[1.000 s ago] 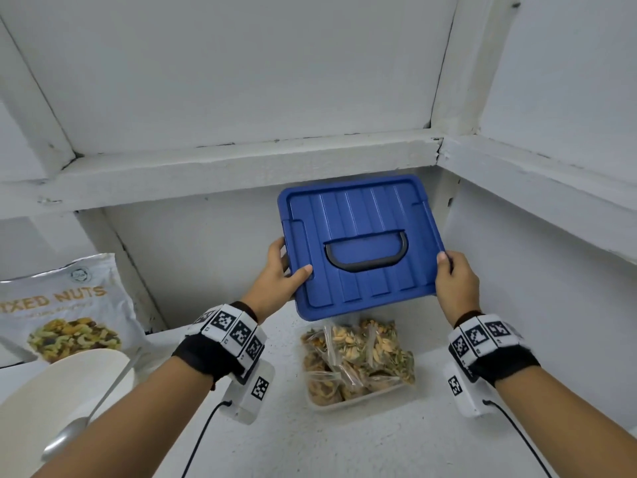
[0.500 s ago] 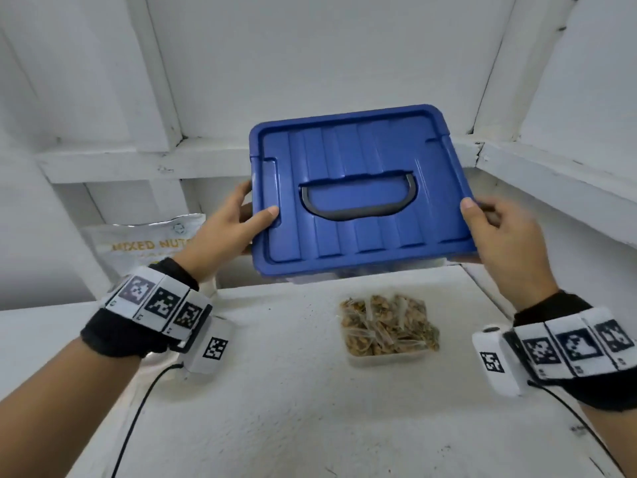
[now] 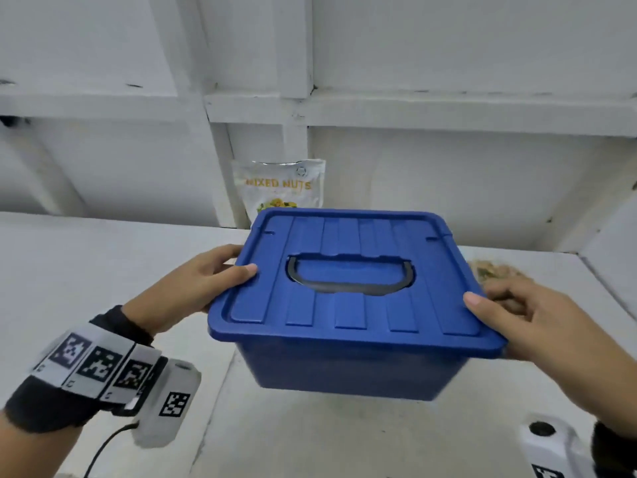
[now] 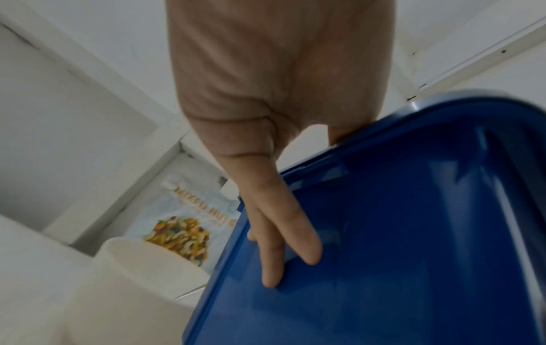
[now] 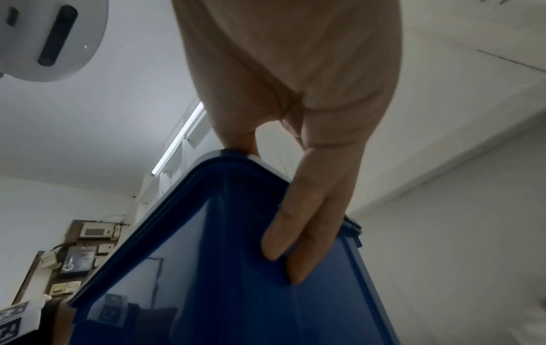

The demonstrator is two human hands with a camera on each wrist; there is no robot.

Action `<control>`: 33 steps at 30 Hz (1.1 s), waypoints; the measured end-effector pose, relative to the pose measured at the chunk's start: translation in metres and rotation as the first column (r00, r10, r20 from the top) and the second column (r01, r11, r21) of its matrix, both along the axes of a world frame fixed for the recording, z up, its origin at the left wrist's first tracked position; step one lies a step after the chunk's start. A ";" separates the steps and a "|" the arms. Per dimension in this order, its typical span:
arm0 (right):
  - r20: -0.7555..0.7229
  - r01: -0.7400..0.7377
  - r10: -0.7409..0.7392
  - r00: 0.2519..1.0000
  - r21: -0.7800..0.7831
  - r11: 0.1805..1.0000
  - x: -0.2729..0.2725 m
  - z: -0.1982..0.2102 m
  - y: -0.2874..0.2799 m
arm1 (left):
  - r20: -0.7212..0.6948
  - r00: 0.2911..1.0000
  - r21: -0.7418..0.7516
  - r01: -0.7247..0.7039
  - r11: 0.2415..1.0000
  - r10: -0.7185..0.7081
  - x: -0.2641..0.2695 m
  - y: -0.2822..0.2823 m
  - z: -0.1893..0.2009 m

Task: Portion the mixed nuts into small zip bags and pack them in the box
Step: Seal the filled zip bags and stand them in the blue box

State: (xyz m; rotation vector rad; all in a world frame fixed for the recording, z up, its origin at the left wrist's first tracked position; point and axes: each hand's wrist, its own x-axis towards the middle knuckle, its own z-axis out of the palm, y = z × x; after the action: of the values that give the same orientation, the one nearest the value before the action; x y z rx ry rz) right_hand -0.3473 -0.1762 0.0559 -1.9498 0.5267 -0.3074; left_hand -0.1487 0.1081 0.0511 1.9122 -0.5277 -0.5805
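Blue box (image 3: 348, 305) now sits lower in the head view, centre frame, lid tipped flatter toward the camera and front wall showing; before it was up high, lid-on. Left hand (image 3: 193, 288) and right hand (image 3: 527, 322) came down with it. Nut bags (image 3: 496, 269) slid from below the box to its right edge, mixed nuts pouch (image 3: 281, 188) from far left to upper centre.

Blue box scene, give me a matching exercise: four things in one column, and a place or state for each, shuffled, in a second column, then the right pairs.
Things
1. blue box
2. mixed nuts bag
3. black handle
4. filled zip bags

Places or states
A. stands against the back wall
B. held off the counter, left hand and right hand gripping its sides
C. lies flat in a recess of the blue lid
D. partly hidden behind the box's right side

Pairs: 1-B, 2-A, 3-C, 4-D
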 end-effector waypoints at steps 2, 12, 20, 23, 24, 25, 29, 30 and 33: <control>-0.064 -0.002 0.004 0.998 0.038 0.999 -0.001 -0.018 0.011 | -0.029 1.000 0.053 -0.006 0.999 0.007 -0.007 0.012 -0.015; -0.220 0.052 -0.060 0.974 -0.042 0.998 -0.003 -0.092 0.049 | 0.041 0.999 0.206 0.012 0.978 -0.021 -0.023 0.036 -0.076; -0.131 0.067 -0.065 0.989 0.008 0.998 0.006 -0.094 0.062 | 0.091 0.994 0.130 -0.079 0.988 0.067 -0.022 0.032 -0.089; -0.082 0.008 -0.009 0.997 -0.009 1.000 0.009 -0.089 0.066 | 0.130 0.989 0.098 -0.081 0.992 0.068 -0.025 0.031 -0.090; -0.075 -0.003 0.001 0.997 -0.025 1.000 0.010 -0.088 0.067 | 0.130 0.989 0.094 -0.083 0.992 0.070 -0.026 0.031 -0.090; -0.066 -0.004 0.002 0.998 -0.035 0.999 0.010 -0.087 0.069 | 0.132 0.988 0.094 -0.088 0.992 0.076 -0.027 0.032 -0.089; -0.039 0.009 -0.013 0.999 -0.117 0.993 0.009 -0.082 0.072 | 0.160 0.986 0.061 -0.067 0.996 0.056 -0.029 0.033 -0.081; -0.036 0.016 -0.021 0.999 -0.153 0.988 0.009 -0.080 0.071 | 0.166 0.985 0.048 -0.048 0.998 0.039 -0.029 0.033 -0.078; -0.019 0.041 -0.046 0.999 -0.219 0.975 0.007 -0.071 0.068 | 0.185 0.983 0.036 0.010 0.999 -0.017 -0.031 0.032 -0.071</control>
State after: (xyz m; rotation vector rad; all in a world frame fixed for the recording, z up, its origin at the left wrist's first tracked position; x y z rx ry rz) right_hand -0.3401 -0.1082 -0.0153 -2.1594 0.5717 -0.3845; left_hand -0.1793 0.1402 -0.0200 2.0090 -0.6537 -0.4239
